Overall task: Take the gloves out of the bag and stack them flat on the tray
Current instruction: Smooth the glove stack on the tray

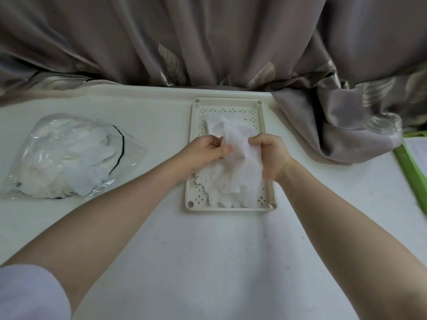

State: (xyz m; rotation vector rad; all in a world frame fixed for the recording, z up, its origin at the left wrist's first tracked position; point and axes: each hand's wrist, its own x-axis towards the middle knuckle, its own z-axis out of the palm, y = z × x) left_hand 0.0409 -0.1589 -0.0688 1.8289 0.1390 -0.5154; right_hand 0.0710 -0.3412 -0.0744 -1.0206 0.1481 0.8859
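A cream perforated tray (267, 195) lies at the table's centre, holding a stack of thin white gloves (219, 195) with their fingers toward me. Both my hands hover over the tray and pinch one translucent white glove (240, 155) between them. My left hand (205, 152) grips its left edge, my right hand (270, 155) its right edge. The clear plastic bag (69, 155) with more white gloves inside lies on the table to the left, its mouth facing the tray.
A taupe leaf-patterned curtain (208, 42) hangs behind the table and a fold (342, 125) spills onto its right side close to the tray. A green-edged board (413, 167) lies at the far right. The white tabletop (208, 262) stretches toward me.
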